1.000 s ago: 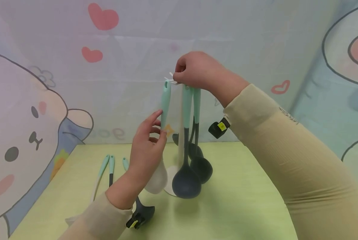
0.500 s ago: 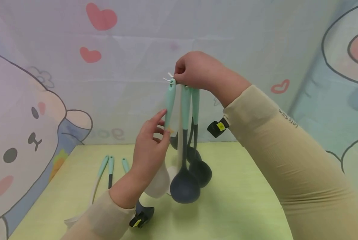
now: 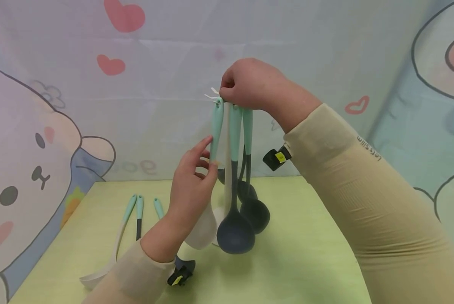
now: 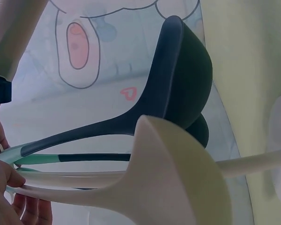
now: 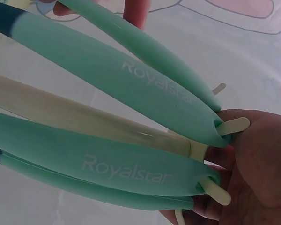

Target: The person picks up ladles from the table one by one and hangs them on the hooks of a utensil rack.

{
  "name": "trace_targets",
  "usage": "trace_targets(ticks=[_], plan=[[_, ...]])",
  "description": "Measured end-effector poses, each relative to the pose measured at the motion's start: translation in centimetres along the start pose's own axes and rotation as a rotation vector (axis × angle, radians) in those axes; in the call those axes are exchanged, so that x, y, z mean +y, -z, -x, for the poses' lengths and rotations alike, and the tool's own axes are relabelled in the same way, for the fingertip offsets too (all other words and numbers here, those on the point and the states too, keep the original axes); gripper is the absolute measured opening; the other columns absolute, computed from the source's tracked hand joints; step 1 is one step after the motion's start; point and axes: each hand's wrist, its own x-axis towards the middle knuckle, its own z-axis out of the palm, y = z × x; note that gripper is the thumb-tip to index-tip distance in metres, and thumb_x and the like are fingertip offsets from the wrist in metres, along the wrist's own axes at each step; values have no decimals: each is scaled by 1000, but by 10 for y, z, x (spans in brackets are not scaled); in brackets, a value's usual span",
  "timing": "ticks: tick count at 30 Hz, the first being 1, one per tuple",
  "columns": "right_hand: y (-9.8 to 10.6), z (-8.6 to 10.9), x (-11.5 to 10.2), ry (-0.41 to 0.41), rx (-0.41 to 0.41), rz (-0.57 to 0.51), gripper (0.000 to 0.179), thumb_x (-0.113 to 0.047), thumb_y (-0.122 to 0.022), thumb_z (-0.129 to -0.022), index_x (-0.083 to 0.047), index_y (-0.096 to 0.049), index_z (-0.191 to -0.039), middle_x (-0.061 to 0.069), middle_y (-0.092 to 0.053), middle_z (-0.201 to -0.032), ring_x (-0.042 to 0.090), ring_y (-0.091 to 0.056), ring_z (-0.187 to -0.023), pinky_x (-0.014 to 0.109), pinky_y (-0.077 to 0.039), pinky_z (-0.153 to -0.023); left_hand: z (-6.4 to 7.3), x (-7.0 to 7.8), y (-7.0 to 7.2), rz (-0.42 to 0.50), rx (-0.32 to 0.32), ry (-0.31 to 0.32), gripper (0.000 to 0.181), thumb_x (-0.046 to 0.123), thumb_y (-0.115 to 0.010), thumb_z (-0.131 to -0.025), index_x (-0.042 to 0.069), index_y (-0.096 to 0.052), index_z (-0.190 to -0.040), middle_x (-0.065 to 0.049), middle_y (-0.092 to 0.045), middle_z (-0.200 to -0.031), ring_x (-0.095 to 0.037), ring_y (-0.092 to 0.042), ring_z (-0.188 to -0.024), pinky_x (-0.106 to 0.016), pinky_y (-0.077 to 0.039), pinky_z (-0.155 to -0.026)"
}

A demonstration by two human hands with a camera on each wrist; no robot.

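Note:
My left hand [image 3: 190, 181] pinches the mint handle of a white ladle [image 3: 201, 232], whose bowl hangs down behind the wrist. That handle's top hole is at a white hook [image 3: 210, 97] of the utensil stand [image 3: 227, 169], and the hook's tip shows past it in the right wrist view. My right hand [image 3: 253, 82] grips the top of the stand, fingers partly hidden. Other utensils hang there, among them a dark blue ladle [image 3: 235, 232] and a black ladle [image 3: 255, 215]. In the right wrist view hooks poke through the holes of the mint handles [image 5: 131, 173].
On the yellow-green table [image 3: 295, 261], left of the stand, lie a white ladle [image 3: 97, 276], a dark-shafted utensil [image 3: 140, 211] and a dark turner [image 3: 186, 266] partly behind my left wrist. A printed cloth [image 3: 173, 63] hangs behind the table.
My left hand has moved slightly right with the white ladle, bringing its handle hole onto the hook. My right hand keeps its grip on the stand's top.

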Motion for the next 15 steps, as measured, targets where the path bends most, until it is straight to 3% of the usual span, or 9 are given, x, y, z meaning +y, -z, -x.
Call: trace_targets(ticks=[4, 11, 15], plan=[[2, 2, -5, -22, 11, 21, 35, -29, -43, -99, -11, -58, -73, 1, -45, -64, 20, -49, -68, 33, -41, -67, 1, 0, 0, 3, -2, 4, 54, 8, -60, -95, 31, -53, -143, -2, -59, -110, -11, -60, -90, -31, -55, -73], [4, 5, -22, -76, -7, 99, 52, -57, -46, -96, -15, -44, -66, -4, -33, -58, 16, -43, -62, 33, -39, -66, 1, 1, 1, -1, -18, 37, 53, 12, -61, -97, 33, -50, -145, -1, -57, -113, -12, -59, -92, -32, -55, -76], [4, 5, -27, -70, 3, 145, 52, -56, -47, -94, -15, -40, -63, -5, -29, -56, 15, -39, -58, 33, -38, -63, 2, 1, 1, 2, -26, 40, 53, 13, -60, -98, 34, -48, -145, -1, -57, -114, -13, -59, -93, -32, -55, -77]])
